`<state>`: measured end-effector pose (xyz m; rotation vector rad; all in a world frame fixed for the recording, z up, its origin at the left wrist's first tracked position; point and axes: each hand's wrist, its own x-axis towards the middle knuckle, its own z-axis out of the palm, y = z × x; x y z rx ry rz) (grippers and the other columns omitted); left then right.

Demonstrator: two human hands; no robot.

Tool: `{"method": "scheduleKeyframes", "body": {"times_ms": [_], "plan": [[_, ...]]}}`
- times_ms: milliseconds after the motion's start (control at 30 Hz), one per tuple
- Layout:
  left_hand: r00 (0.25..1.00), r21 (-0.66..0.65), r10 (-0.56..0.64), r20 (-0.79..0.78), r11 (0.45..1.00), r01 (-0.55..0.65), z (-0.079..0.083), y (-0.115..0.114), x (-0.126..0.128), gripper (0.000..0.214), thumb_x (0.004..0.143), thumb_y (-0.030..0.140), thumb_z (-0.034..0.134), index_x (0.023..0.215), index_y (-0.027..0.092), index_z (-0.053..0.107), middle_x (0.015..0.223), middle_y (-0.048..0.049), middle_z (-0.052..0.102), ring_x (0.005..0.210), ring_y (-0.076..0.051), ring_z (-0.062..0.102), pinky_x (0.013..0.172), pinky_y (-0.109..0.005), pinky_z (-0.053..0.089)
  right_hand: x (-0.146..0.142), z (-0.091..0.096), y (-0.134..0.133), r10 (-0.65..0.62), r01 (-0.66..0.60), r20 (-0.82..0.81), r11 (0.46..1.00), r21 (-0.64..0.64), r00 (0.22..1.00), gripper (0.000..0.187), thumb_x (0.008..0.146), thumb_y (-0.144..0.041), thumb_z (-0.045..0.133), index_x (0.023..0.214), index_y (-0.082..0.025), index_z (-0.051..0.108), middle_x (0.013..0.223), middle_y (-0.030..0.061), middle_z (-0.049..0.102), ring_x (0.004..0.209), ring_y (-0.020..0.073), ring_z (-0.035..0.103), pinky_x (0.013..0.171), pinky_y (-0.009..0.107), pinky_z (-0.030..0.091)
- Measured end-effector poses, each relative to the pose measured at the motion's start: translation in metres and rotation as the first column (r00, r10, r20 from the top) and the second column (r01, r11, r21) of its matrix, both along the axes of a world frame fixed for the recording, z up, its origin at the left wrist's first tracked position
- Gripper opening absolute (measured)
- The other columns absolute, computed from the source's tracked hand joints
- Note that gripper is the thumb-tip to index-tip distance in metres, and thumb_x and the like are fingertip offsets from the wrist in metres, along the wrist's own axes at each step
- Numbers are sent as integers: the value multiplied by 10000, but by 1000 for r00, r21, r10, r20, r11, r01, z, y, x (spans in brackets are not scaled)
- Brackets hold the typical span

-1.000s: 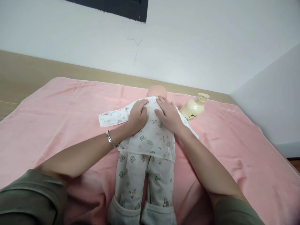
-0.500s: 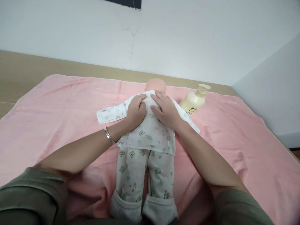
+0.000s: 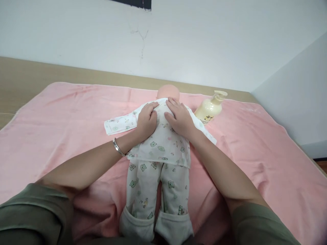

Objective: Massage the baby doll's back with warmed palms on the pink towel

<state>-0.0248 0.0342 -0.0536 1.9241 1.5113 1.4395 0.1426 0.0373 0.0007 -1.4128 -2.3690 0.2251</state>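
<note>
A baby doll lies on the pink blanket point(image 3: 84, 149), its bald head point(image 3: 168, 92) at the far end. It is dressed in a white printed top point(image 3: 163, 146) with sleeves spread to both sides, and matching trousers point(image 3: 146, 190) with turned-up cuffs. My left hand point(image 3: 148, 119) rests open on the left shoulder area of the top, fingers pointing away from me. Lying flat on the right upper part of the top is my right hand point(image 3: 180, 117), also open with its fingers slightly spread. Neither hand grasps anything.
A cream-coloured pump bottle point(image 3: 211, 107) with a printed label is just beyond the right sleeve. The blanket covers a wooden surface point(image 3: 76, 72) that meets a white wall point(image 3: 194, 44) at the back. A second wall point(image 3: 306, 88) rises at the right.
The view has shifted very slightly. Both hands stay on the upper part of the top, with barely any movement of the fingers.
</note>
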Motion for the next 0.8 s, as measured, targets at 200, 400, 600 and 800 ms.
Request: {"method": "scheduleKeyframes", "body": {"times_ms": [200, 400, 600, 800], "plan": [[1000, -24, 9, 10, 1000, -9, 2, -1, 2, 425, 892, 202, 379, 1199, 154, 670, 1313, -95, 712, 1273, -209, 632, 1191, -422, 475, -18, -4, -36, -116, 107, 97, 990, 97, 989, 609, 1030, -294, 303, 1563, -4, 351, 1656, 248, 323, 1560, 387, 287, 1262, 611, 255], [1000, -94, 11, 1, 996, -11, 7, -3, 3, 428, 927, 204, 360, 1245, 180, 645, 1364, -88, 684, 1315, -222, 608, 1195, -432, 472, -36, -7, -63, -9, -1, 91, 995, 104, 996, 568, 989, -264, 383, 1529, -97, 438, 1668, 141, 356, 1579, 388, 225, 1274, 672, 165], [993, -47, 3, -121, 999, -8, 12, -16, 12, 532, 911, 211, 390, 1420, 126, 519, 1516, -162, 554, 1486, -288, 450, 1281, -526, 326, -14, -7, -12, -114, 120, -88, 991, 61, 990, 489, 972, -285, 393, 1417, -137, 531, 1617, 150, 437, 1514, 339, 363, 1248, 591, 282], [965, -56, -26, -260, 998, 12, 14, -29, 19, 563, 937, 254, 358, 1464, 89, 469, 1613, -186, 429, 1552, -309, 334, 1308, -570, 219, -9, -3, -10, -254, 256, -48, 965, 59, 966, 424, 994, -286, 360, 1285, -63, 571, 1389, 214, 609, 1345, 345, 528, 1177, 531, 398]]}}
